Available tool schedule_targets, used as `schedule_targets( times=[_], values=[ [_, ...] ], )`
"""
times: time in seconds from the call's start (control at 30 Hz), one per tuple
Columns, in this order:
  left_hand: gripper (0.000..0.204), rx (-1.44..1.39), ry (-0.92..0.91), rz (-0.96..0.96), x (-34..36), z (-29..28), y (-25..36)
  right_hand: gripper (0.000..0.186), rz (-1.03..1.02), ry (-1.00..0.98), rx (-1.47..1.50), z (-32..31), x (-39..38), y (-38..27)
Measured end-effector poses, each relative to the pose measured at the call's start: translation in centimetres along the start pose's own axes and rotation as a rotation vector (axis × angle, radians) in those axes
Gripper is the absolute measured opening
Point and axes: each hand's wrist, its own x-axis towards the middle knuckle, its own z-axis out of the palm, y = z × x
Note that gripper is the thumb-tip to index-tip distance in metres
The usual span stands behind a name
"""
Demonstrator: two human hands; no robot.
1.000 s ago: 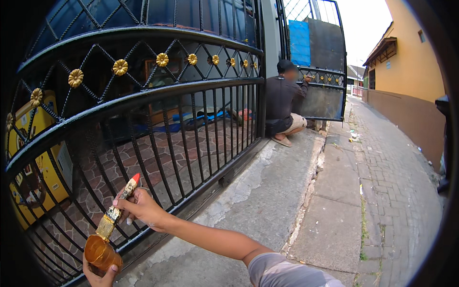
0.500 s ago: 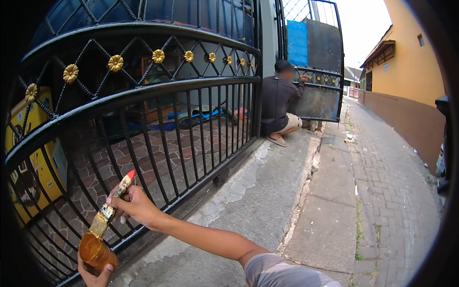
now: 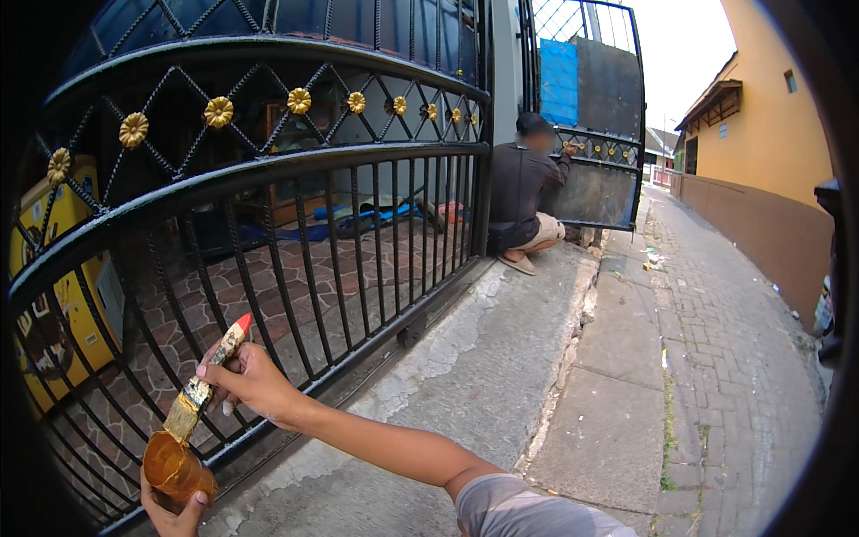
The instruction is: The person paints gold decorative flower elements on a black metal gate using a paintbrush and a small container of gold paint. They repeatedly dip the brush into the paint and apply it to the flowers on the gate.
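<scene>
My right hand [image 3: 248,383] is closed round the handle of a paintbrush [image 3: 195,394], whose red tip points up and away. Gold-coloured paint coats its bristles, which reach down to the rim of a small cup [image 3: 177,467] smeared with amber-gold paint. The cup sits tilted in my left hand [image 3: 170,519], thumb on the near side and fingers at the left. Just beyond both hands stands a black iron gate [image 3: 353,259], with a row of gold flower ornaments [image 3: 218,112] along its diamond-patterned band.
A person [image 3: 528,192] in dark clothes squats by a second gate panel [image 3: 604,134], one hand raised to its ornaments. Concrete pavement [image 3: 429,403] runs beside a paved lane [image 3: 716,358] and an orange-brown wall [image 3: 761,206]. Behind the bars stands a yellow cabinet [image 3: 67,313].
The cup and my left hand have shifted slightly left and up. The brush has moved a little left with my right hand, its bristles staying at the cup's rim.
</scene>
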Motion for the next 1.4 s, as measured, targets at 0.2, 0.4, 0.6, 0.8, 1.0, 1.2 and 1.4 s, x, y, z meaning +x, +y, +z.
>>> schedule_targets(
  times=[0.2, 0.4, 0.6, 0.8, 1.0, 1.2, 1.4],
  values=[
    [0.096, 0.018, 0.035, 0.015, -0.1, 0.0, -0.6, 0.024, 0.006, 0.001, 0.004, -0.1, 0.0, -0.1],
    [0.098, 0.026, 0.053, 0.010, 0.0, -0.2, -0.9, 0.024, 0.012, -0.005, 0.013, -0.1, -0.1, 0.0],
    [0.098, -0.010, 0.002, -0.013, 0.0, -0.3, -0.5, 0.024, 0.006, 0.009, -0.003, -0.1, 0.0, 0.1],
    [0.097, 0.004, 0.058, -0.014, -0.2, 0.2, -0.2, 0.023, 0.016, 0.017, 0.000, -0.2, 0.0, 0.0],
    [0.101, 0.026, 0.013, -0.026, -0.1, -0.2, 0.0, 0.022, 0.024, 0.021, 0.000, -0.4, -0.1, 0.2],
    [0.102, 0.078, 0.094, -0.006, -0.2, 0.0, -0.5, 0.021, 0.022, 0.024, 0.021, -0.6, -0.1, 0.1],
    [0.096, -0.010, 0.034, -0.035, -0.2, 0.3, 0.3, 0.021, 0.003, 0.004, 0.024, -0.6, -0.1, 0.1]
  ],
)
